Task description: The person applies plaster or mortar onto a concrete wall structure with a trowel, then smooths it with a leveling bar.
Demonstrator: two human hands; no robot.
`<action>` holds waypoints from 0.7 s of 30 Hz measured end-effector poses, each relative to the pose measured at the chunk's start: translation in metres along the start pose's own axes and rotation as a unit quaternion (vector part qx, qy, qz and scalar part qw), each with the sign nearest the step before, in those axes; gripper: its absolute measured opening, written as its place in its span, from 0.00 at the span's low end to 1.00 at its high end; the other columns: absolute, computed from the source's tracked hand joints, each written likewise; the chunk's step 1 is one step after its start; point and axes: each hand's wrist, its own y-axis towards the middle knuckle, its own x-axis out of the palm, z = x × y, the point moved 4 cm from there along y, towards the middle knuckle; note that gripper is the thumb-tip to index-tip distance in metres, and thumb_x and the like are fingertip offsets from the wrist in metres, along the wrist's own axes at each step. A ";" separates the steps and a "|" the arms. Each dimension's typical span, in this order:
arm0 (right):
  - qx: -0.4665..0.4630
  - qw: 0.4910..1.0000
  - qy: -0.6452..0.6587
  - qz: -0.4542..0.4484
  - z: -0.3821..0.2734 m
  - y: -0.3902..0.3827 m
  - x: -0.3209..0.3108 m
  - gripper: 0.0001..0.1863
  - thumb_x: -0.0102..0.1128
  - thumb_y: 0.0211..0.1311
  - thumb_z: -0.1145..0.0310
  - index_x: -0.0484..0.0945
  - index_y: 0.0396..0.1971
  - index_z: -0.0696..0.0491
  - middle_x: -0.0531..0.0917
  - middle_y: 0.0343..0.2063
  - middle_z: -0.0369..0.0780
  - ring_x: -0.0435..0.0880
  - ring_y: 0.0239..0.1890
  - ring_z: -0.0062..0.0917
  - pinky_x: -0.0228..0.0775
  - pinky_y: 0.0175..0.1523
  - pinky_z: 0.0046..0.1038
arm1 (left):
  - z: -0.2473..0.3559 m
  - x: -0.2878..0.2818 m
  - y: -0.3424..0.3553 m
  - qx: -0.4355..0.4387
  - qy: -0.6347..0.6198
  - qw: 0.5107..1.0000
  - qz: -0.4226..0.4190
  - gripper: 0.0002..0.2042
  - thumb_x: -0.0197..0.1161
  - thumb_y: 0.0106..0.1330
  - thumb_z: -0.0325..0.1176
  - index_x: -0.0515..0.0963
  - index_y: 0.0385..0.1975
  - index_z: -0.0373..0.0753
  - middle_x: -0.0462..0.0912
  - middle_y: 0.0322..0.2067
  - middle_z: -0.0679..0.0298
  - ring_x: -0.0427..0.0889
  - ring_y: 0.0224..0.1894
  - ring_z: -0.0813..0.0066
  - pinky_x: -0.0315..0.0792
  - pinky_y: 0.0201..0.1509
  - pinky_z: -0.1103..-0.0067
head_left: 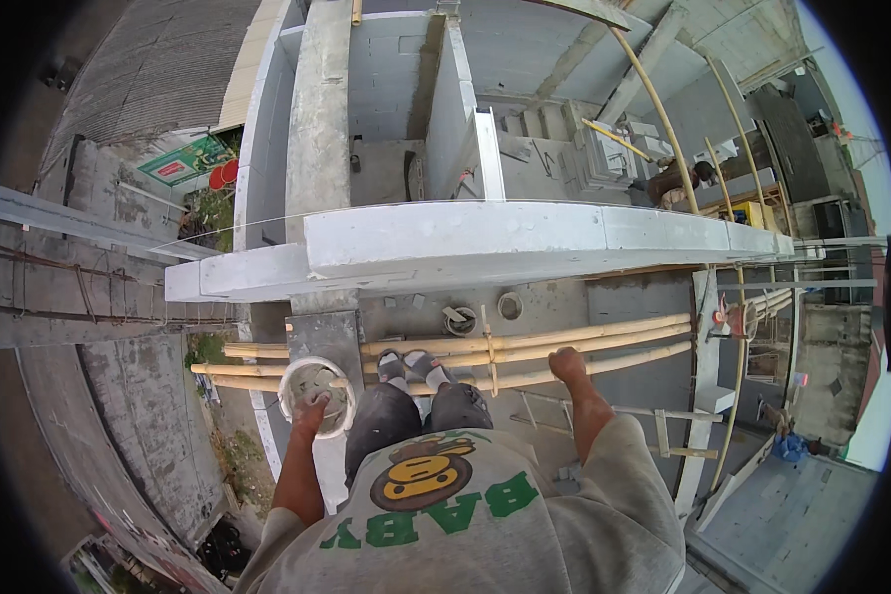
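A whitish bucket (289,398) with grey mortar (319,381) in it stands by my left foot. My left hand (310,408) reaches into its mouth, fingers curled; what they grip is too small to make out. A short tan piece like a handle (339,383) lies at the bucket's right rim. Out to the right, my right hand (567,366) is closed like a fist, with nothing seen in it, over the bamboo poles (614,342). Ahead of me runs a wall top of pale light blocks (525,233), with a thin string (257,220) stretched along it.
My feet (411,366) stand on the bamboo poles, high above the floor. Below are two small buckets (510,305) and a wooden ladder-like frame (660,431). At the far right, another person (678,183) bends near stacked blocks (604,163). Upright bamboo poles (663,119) rise there.
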 end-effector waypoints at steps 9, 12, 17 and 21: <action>0.064 0.982 0.040 -0.172 0.112 -0.200 0.199 0.19 0.52 0.51 0.59 0.80 0.37 0.57 0.80 0.41 0.50 0.78 0.47 0.45 0.70 0.52 0.39 | 0.039 -0.002 0.165 -0.021 0.114 0.993 0.019 0.21 0.62 0.52 0.43 0.79 0.41 0.35 0.82 0.37 0.52 0.80 0.40 0.64 0.70 0.46 0.72; 0.043 0.970 0.115 -0.210 0.093 -0.214 0.230 0.16 0.53 0.51 0.59 0.82 0.35 0.52 0.81 0.38 0.48 0.79 0.45 0.44 0.71 0.51 0.38 | 0.117 0.032 0.161 0.033 0.092 0.994 -0.058 0.22 0.62 0.52 0.44 0.78 0.42 0.34 0.82 0.36 0.51 0.80 0.41 0.63 0.70 0.47 0.72; 0.068 0.970 0.186 -0.141 0.117 -0.207 0.224 0.18 0.52 0.54 0.52 0.81 0.41 0.43 0.80 0.39 0.52 0.80 0.44 0.44 0.70 0.50 0.36 | 0.255 0.125 0.090 0.115 0.279 0.943 -0.142 0.19 0.61 0.53 0.39 0.78 0.41 0.34 0.82 0.34 0.58 0.80 0.36 0.72 0.71 0.40 0.78; 0.156 0.937 0.307 -0.051 0.170 -0.178 0.202 0.16 0.55 0.53 0.57 0.81 0.34 0.53 0.83 0.29 0.48 0.83 0.31 0.36 0.75 0.38 0.32 | 0.308 0.228 0.081 0.091 0.248 0.937 -0.227 0.17 0.61 0.55 0.39 0.79 0.41 0.35 0.82 0.33 0.61 0.79 0.35 0.75 0.71 0.40 0.79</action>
